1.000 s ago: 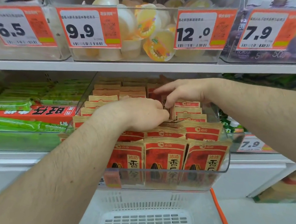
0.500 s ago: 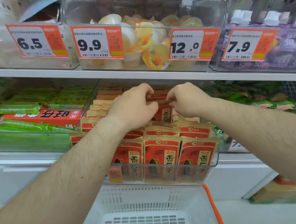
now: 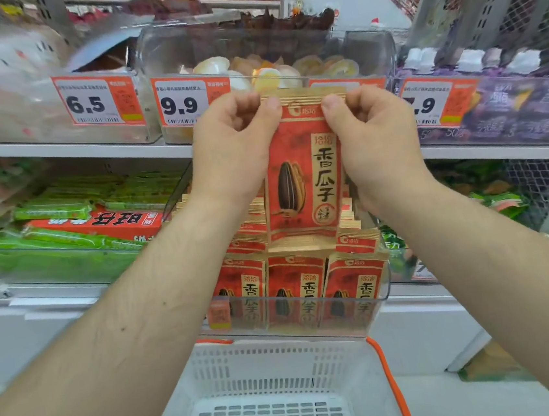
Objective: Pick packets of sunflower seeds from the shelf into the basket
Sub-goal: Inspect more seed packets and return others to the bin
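Pinched at its top corners, a packet point(image 3: 304, 177) of sunflower seeds is held upright in front of the shelf point(image 3: 67, 151); the left corner is taken by the left hand point(image 3: 232, 144) and the right corner by the right hand point(image 3: 377, 139), each grip closed with the thumb on the printed face and the curled fingers behind; several gold top edges are seen stacked between the thumbs, so whether one packet or a small bundle is held cannot be told; the packet is raised clear above the bin point(image 3: 298, 317), with its lower edge just over the rows below; more packets point(image 3: 295, 287) of the same kind are stood upright in that clear bin, whose front wall covers their lower halves; the basket point(image 3: 266, 371), white and slotted with an orange handle point(image 3: 389, 382) along its right side, is seen directly below the bin and the hands; no packet is visible on its slotted bottom; to the left of the bin a red box point(image 3: 95, 223) is laid among green packs point(image 3: 53, 210); on the shelf above, price tags marked 6.5 point(image 3: 96, 103) and 9.9 point(image 3: 187, 101) are fixed to clear tubs; a third tag point(image 3: 438, 102) is partly hidden behind the right hand; jelly cups point(image 3: 272, 69) are seen in the tub behind the raised packet.
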The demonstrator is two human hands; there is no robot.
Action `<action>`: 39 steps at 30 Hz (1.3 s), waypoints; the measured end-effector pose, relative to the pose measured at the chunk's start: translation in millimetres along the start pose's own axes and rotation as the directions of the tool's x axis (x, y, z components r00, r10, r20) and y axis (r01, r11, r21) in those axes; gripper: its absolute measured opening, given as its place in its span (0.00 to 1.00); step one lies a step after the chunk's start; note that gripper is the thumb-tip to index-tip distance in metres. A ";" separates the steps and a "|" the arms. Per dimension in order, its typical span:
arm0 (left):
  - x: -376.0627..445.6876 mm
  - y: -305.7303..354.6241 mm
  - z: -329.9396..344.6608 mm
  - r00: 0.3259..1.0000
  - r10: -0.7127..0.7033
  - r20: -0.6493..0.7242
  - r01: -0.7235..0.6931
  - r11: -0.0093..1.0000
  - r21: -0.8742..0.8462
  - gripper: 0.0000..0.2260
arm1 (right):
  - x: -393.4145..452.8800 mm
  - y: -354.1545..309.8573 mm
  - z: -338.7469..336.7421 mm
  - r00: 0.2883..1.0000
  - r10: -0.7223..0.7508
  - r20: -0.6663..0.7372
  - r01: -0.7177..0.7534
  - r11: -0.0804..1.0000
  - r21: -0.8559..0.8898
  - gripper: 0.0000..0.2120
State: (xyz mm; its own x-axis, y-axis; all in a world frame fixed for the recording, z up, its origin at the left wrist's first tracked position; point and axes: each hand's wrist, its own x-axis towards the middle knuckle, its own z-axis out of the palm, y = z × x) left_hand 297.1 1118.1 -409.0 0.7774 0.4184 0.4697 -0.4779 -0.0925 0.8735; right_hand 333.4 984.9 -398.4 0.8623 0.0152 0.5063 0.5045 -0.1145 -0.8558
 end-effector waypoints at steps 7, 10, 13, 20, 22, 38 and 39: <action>-65.4 -16.5 -17.8 0.977 -0.204 -0.056 0.200 0.977 -0.071 0.06 | -50.4 23.6 4.8 0.983 0.161 0.091 -0.155 0.985 -0.071 0.14; -81.7 -28.1 -25.5 0.948 -0.308 -0.073 0.303 0.950 -0.080 0.07 | -69.1 34.5 8.5 0.969 0.225 0.106 -0.216 0.973 -0.087 0.14; -94.6 -38.5 -34.8 0.928 -0.364 -0.077 0.360 0.931 -0.061 0.06 | -83.0 41.3 9.4 0.955 0.269 0.122 -0.261 0.962 -0.077 0.12; -132.1 -56.7 -55.9 0.869 -0.493 -0.041 0.486 0.867 -0.109 0.05 | -121.2 64.0 10.2 0.918 0.348 0.190 -0.329 0.936 -0.124 0.12; -141.1 -61.7 -59.5 0.842 -0.539 -0.010 0.534 0.836 -0.128 0.04 | -130.9 70.0 8.5 0.900 0.392 0.192 -0.376 0.919 -0.117 0.12; -159.7 -85.4 -70.1 0.772 -0.633 -0.048 0.628 0.773 -0.090 0.01 | -155.0 101.1 -16.5 0.737 0.512 0.441 -0.428 0.859 -0.282 0.17; -160.3 -86.0 -69.9 0.774 -0.632 -0.050 0.626 0.774 -0.096 0.01 | -155.5 101.9 -16.3 0.749 0.497 0.439 -0.412 0.867 -0.278 0.16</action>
State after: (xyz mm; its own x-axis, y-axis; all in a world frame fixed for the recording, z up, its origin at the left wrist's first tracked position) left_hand 185.0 1122.2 -568.3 0.8827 0.4277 -0.1949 0.0771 0.2773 0.9577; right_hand 250.0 954.7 -562.6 0.9160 0.3904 -0.0928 0.0695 -0.3820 -0.9216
